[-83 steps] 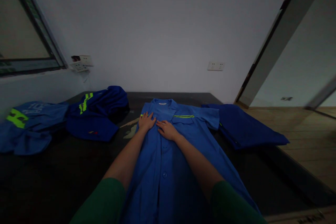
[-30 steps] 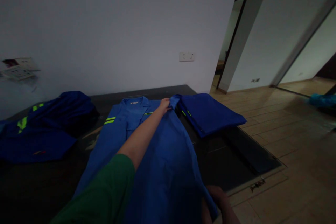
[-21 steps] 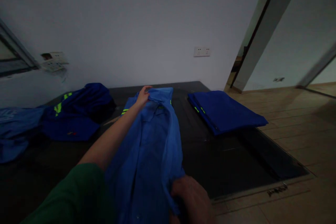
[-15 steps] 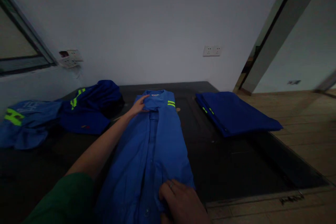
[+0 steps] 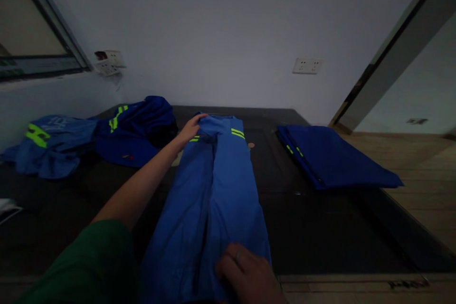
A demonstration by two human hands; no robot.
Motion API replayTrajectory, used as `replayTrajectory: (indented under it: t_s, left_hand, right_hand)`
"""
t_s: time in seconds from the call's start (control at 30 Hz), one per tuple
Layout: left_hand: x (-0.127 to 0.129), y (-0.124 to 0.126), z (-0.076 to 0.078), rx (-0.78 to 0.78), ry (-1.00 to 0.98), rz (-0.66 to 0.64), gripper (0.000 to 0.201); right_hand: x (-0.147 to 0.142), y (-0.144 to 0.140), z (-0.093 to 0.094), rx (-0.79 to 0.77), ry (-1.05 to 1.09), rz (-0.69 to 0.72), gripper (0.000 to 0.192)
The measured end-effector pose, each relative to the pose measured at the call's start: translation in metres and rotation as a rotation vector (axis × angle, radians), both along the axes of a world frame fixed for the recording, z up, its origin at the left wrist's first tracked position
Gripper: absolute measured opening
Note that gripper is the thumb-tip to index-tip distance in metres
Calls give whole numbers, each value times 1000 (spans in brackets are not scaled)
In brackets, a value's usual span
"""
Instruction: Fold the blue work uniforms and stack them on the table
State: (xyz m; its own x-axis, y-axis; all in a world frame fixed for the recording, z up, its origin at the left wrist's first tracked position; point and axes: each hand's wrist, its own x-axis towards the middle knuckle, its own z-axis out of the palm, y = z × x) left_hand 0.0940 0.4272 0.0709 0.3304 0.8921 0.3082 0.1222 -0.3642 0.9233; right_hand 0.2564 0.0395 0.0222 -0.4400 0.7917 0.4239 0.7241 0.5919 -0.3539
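Shirt point(image 5: 235, 175), bkgd garment point(image 5: 59, 154) w/ illegible lettering point(image 5: 60, 122)

Dim room, with a plain pale wall point(image 5: 213, 33) behind a dark table point(image 5: 320, 237).
A dark-framed window point(image 5: 30, 14) fills the upper left; a double socket point(image 5: 307, 66) sits right of centre; the brownish floor point(image 5: 429, 168) is perhaps wood.

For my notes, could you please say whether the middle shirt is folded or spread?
Folded lengthwise: the shirt lies narrow, both sides turned in toward the middle.
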Motion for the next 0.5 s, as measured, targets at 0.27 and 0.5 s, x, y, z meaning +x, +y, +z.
replayTrajectory:
  t_s: [0.27, 0.5]
  left_hand:
    - [-29, -10, -59, 139, 559, 321, 66]
    - [-16, -41, -64, 534, 839, 201, 52]
  right_hand:
    - [-12, 5, -20, -31, -167, 76, 27]
    - [-25, 10, -32, 142, -172, 55, 20]
